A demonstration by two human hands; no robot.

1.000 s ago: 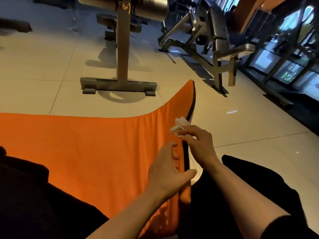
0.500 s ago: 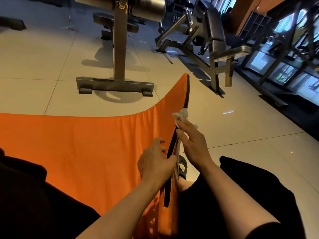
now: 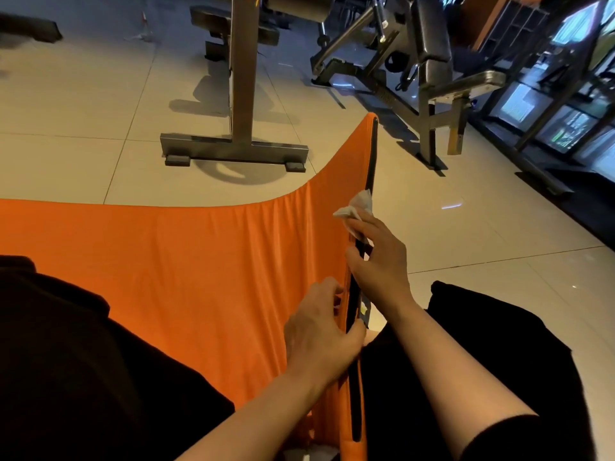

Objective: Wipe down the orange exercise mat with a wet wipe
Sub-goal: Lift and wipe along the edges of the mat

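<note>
Head view, single frame.

Item: orange exercise mat [image 3: 186, 271]. Spread over the pale tiled floor [image 3: 83, 104] and the person's lap, its right edge lifted upright so that a thin black border runs up to a raised corner. The fabric face shows fine vertical creases just left of the fingers of both hands.

Item: left hand [image 3: 319, 337]. Fingers curled over the raised mat edge from the orange side, thumb on the far side of the black border; the edge is gripped between them. Placed nearer the body than the right hand, on the same edge.

Item: right hand [image 3: 379, 261]. Thumb on the orange side of the edge, fingers on the outer side, pinching the border. The fingertips also hold a white wet wipe [image 3: 357, 207], crumpled, which projects past them and lies against the black border. How tightly the wipe is pressed cannot be told.

Item: dark clothing, both legs [image 3: 76, 361], below and to either side of the hands; forearms bare.

Item: metal equipment stand [image 3: 238, 141], T-shaped base on the floor, well beyond the fingertips, behind the mat.

Item: padded weight bench [image 3: 429, 54], beyond and right of the raised corner.

Item: dark window frames [image 3: 565, 104], far right.
</note>
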